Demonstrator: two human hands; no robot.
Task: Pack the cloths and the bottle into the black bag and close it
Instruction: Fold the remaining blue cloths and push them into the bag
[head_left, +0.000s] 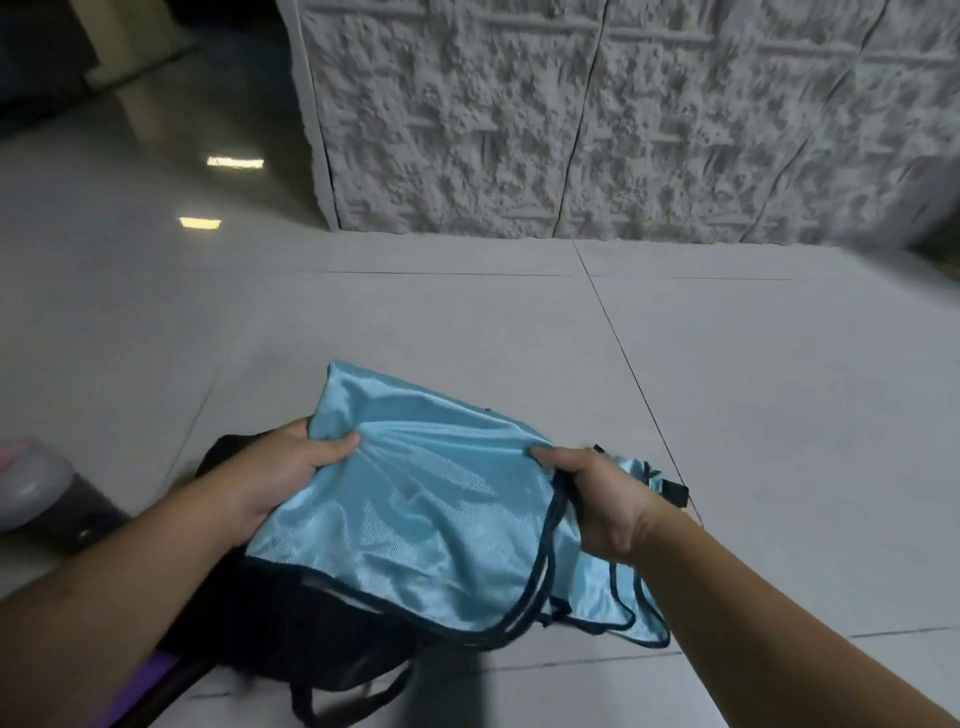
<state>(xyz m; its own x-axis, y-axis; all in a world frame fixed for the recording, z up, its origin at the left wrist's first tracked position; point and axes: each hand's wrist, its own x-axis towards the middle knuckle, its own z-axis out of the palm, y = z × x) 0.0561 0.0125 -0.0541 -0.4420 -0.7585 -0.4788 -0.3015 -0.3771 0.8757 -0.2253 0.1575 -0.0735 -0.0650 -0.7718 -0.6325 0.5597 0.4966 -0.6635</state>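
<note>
over the tiled floor (727, 389), both hands hold a light blue cloth (415, 499) spread between them: the left hand (280, 467) pinches its left edge, thumb on top, and the right hand (597, 499) grips the dark-trimmed right side, likely to keep it flat for folding or lowering. the black bag (291, 634) lies directly beneath, so the cloth can drop straight in. a grey-capped bottle (47, 488), blurred, lies at the far left, not yet packed.
</note>
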